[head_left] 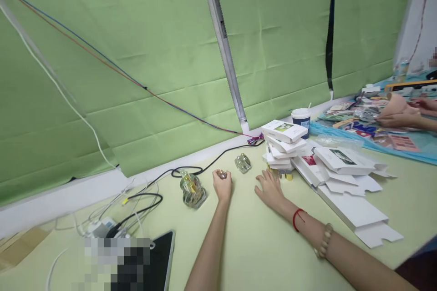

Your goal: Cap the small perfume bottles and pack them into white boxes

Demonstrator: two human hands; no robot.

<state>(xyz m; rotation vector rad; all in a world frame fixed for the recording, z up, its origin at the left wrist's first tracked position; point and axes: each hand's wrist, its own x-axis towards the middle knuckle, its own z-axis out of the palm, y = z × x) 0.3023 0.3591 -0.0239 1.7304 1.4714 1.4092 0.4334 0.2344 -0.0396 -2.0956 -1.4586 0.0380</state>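
Note:
My left hand [222,186] is closed around a small glass bottle [222,174], of which only the top shows between thumb and fingers. My right hand [271,189] lies low over the table with fingers apart, its fingertips at some small gold and silver caps [288,176]. Whether the fingertips touch the caps I cannot tell. Between and beyond my hands stands a clear glass bottle [243,163]. To the left of my left hand is a cluster of glass bottles [193,193] with gold-coloured parts.
A stack of white boxes [285,132] rises behind the caps, with more flat white cartons [351,200] to the right. Behind them is a lidded paper cup [301,120]. Cables [150,195] and a dark tablet-like device [164,254] lie left. Another person's hands [403,116] work far right.

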